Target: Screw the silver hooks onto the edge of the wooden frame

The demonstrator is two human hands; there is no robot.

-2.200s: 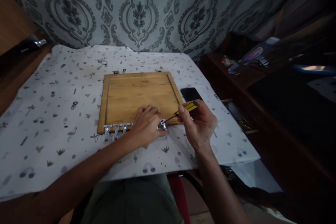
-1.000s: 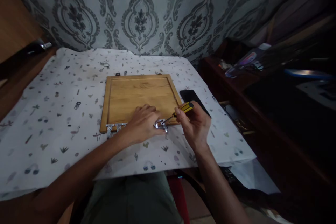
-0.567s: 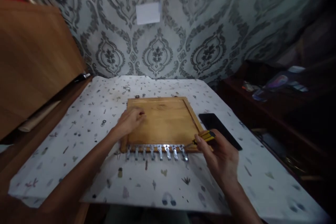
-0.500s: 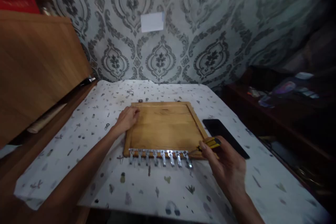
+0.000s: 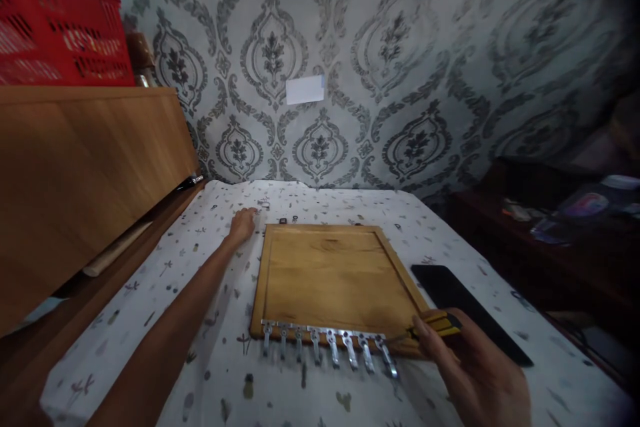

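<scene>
My right hand (image 5: 475, 363) grips a yellow-and-black screwdriver (image 5: 436, 325), its thin shaft pointing left toward the right end of a metal hook rail (image 5: 323, 332). Several silver hooks hang from this rail along the near edge of a framed wooden board (image 5: 333, 277), which lies flat on the table. Beyond the board's far left corner, my left hand (image 5: 243, 223) rests on the cloth with its fingers curled together. Whatever its fingertips may hold is too small to make out. Near them lies a small, unclear item or print (image 5: 263, 204).
A black flat slab (image 5: 470, 310) lies right of the board on the patterned tablecloth (image 5: 200, 320). At the left stands a wooden cabinet (image 5: 90, 200) carrying a red basket (image 5: 65, 27). A plastic bottle (image 5: 587, 207) lies on dark furniture at the right.
My left hand has left the board's left edge and moved to the cloth beyond it. The right hand still holds the screwdriver by the rail. The view has shifted up and left.
</scene>
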